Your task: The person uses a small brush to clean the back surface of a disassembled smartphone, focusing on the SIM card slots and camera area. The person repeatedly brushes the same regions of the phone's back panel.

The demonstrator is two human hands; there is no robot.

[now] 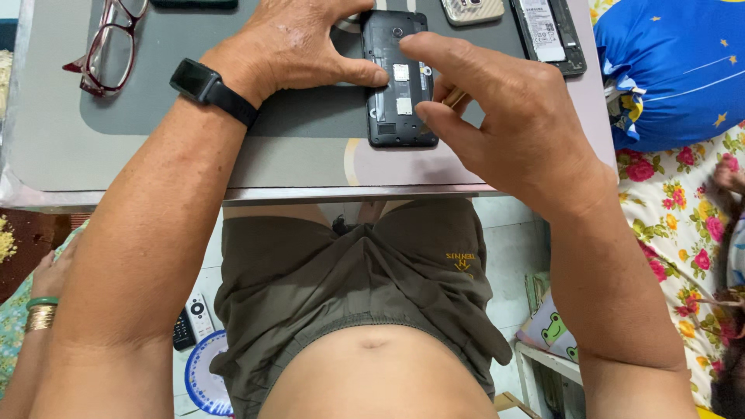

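A black phone with its back cover off lies face down on a grey mat on the small table. My left hand, with a black smartwatch at the wrist, presses on the phone's upper left side, thumb along its edge. My right hand hovers over the phone's right side, fingers pinched on a small thin golden object that is mostly hidden.
Red-framed glasses lie at the table's left. A second opened phone and a phone back cover sit at the far right. A blue pillow and floral sheet lie to the right. Remotes lie on the floor; another person's hand is at left.
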